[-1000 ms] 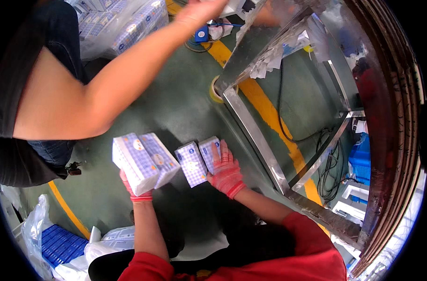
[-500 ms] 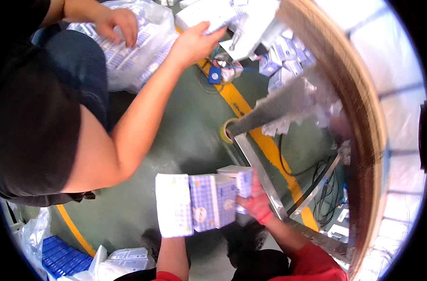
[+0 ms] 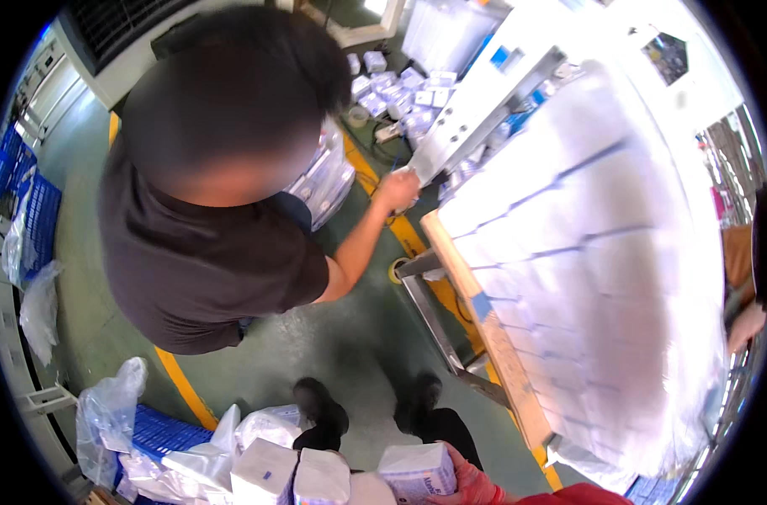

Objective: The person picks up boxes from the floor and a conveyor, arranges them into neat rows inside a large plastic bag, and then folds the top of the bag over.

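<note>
- The red-gloved right hand [image 3: 473, 485] has its fingers clamped on the right side of a white-and-blue boxy pack [image 3: 415, 471], above the green floor [image 3: 295, 337].
- Two white boxy packs [image 3: 266, 473] sit side by side to its left.
- The left hand is hidden; its fingers' state cannot be told.
- A plastic-wrapped white block [image 3: 594, 286] reaches the surface's wooden left edge [image 3: 494, 337].
</note>
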